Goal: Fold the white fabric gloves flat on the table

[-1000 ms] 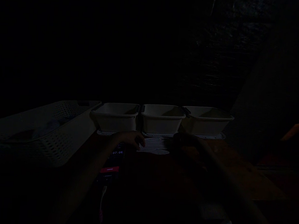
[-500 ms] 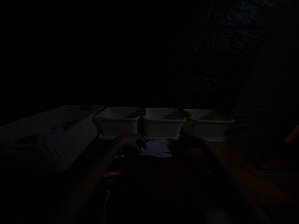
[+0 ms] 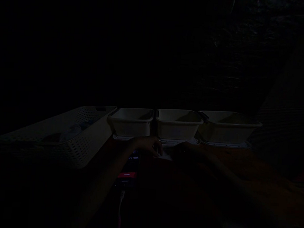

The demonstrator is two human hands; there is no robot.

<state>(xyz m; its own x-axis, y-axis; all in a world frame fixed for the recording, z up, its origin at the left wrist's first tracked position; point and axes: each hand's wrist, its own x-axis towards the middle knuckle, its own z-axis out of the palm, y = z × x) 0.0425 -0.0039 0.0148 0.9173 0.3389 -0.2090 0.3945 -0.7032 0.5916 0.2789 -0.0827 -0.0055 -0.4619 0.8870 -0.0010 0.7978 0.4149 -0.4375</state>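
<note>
At the middle of the dark wooden surface [image 3: 231,164], nearest the camera side of three bins, lies a pale, thin, soft-looking piece [image 3: 166,156], material uncertain. It is between the two hands. Left hand [image 3: 149,145]: fingers bent downward, tips at the piece's left end; gripping or merely pressing, cannot tell. Right hand [image 3: 186,149]: at the piece's right end, in deep shadow; open or closed, cannot tell. Visible part of the piece runs roughly left to right; full long axis and the way it points cannot be told, both ends being covered.

Bins: left bin [image 3: 130,127], middle bin [image 3: 178,130], right bin [image 3: 226,133]; smooth, pale, rounded rectangles with rolled rims, walls narrowing downward, flat pale pieces [image 3: 233,145] at their bases. Left of them, a perforated basket [image 3: 95,139], long and pale, with crumpled contents [image 3: 71,132] (too dim to identify). Below the left forearm, a flat black phone [image 3: 129,166], glossy, display reading 07:09 with a red bar; a thin white cable [image 3: 121,198] runs toward the camera.
</note>
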